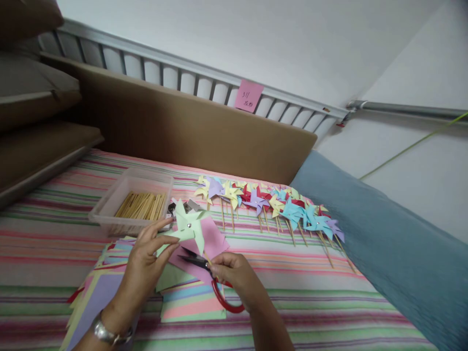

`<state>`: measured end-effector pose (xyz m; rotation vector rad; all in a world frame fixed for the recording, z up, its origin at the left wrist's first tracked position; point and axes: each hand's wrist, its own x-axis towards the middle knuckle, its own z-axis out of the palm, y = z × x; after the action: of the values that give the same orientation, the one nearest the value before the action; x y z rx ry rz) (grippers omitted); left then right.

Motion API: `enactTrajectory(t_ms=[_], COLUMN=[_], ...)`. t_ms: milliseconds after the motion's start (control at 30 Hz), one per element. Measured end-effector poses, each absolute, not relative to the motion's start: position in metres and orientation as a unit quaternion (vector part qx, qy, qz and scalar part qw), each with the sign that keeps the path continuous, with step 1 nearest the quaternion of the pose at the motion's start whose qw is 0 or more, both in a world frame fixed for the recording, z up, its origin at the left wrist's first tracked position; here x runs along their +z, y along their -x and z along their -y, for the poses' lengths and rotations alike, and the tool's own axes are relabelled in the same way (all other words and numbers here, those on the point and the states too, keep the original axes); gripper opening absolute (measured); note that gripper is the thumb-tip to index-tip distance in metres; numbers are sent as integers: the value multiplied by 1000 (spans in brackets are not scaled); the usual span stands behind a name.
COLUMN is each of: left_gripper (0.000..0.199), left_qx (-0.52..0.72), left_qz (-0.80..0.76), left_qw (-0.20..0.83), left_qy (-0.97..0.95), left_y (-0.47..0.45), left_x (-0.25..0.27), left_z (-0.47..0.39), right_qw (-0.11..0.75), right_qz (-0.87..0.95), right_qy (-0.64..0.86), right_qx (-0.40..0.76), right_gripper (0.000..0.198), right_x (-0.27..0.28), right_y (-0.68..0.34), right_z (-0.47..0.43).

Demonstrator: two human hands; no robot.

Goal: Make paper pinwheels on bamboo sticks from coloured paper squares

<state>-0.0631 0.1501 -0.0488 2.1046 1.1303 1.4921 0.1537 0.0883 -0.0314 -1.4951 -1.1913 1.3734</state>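
Note:
A pale green paper pinwheel (190, 227) with a pin at its centre is held above the papers. My left hand (149, 251) pinches the tip of one of its blades between thumb and fingers. Below the pinwheel, my right hand (232, 273) is closed on its thin wooden stick. Scissors (197, 261) with dark, parted blades and red handles show right under my right hand; I cannot tell whether the fingers also hold them. Beneath the scissors lie a pink sheet (214, 234) and a stack of coloured papers (193, 304).
Finished pinwheels (258, 200) lie in a row at the back right. A clear plastic box (127, 183) holds wooden sticks (141, 205). More coloured paper (97, 297) is stacked at left. A cardboard panel (183, 126) stands behind, with cardboard boxes (40, 151) at far left.

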Motion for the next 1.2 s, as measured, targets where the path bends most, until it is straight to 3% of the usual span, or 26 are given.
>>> enactTrajectory(t_ms=[200, 433, 700, 933, 1100, 1200], left_gripper=[20, 51, 13, 13, 14, 25], left_qx=[513, 484, 417, 406, 385, 388], left_qz=[-416, -399, -389, -417, -384, -373], left_qw=[246, 488, 556, 532, 576, 626], left_qy=[-709, -606, -605, -615, -610, -564], left_y=[53, 78, 81, 76, 61, 54], left_x=[-45, -42, -27, -26, -31, -31], left_z=[-138, -155, -156, -154, -148, -142], right_qw=[388, 352, 334, 329, 333, 339], right_qz=[433, 468, 493, 503, 504, 481], right_qy=[609, 603, 579, 580, 580, 597], right_qx=[539, 542, 557, 550, 546, 545], right_gripper=[21, 17, 18, 18, 16, 14], right_x=[-29, -31, -28, -30, -31, -30], right_y=[-148, -158, -162, -163, -157, -154], right_z=[-90, -87, -85, -85, -85, -88])
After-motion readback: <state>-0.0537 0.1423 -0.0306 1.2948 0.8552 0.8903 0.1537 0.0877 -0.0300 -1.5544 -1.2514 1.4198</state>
